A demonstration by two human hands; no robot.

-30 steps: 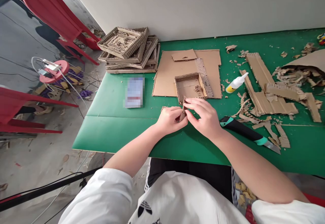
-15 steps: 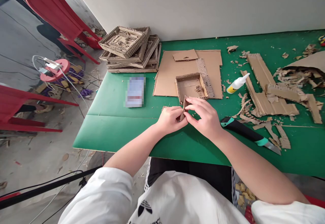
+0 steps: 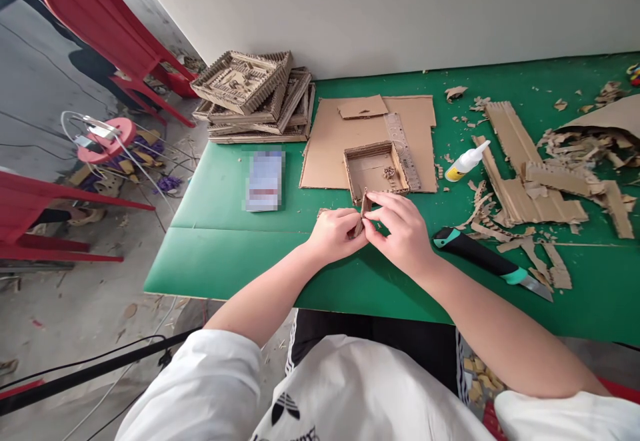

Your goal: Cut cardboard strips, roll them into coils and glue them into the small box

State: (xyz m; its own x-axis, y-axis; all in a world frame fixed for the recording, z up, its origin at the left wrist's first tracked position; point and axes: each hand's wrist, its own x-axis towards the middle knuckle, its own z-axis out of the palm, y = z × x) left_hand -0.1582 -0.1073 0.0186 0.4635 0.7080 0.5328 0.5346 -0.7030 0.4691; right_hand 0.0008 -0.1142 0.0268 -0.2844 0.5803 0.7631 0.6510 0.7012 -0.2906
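Between my two hands, at the front of the table, is a narrow cardboard strip (image 3: 365,202), partly covered by fingers. My left hand (image 3: 333,233) is closed on its near end, with a bit of cardboard showing behind the knuckles. The fingertips and thumb of my right hand (image 3: 400,228) pinch the same strip from the right. Just beyond it sits a small open cardboard box (image 3: 367,164) with low walls and a crumpled brown bit inside. The box rests partly on a flat cardboard sheet (image 3: 323,141), beside a clear ruler (image 3: 400,144).
A glue bottle (image 3: 467,161) lies right of the sheet. Nearer is a utility knife (image 3: 493,261) with its blade showing. Cardboard scraps (image 3: 540,194) cover the right side. Stacked corrugated cardboard trays (image 3: 250,94) stand back left, behind a blurred phone-like rectangle (image 3: 265,181).
Both hands keep their hold on the cardboard strip with hardly any movement. The whole view has shifted very slightly; nothing was let go or picked up.
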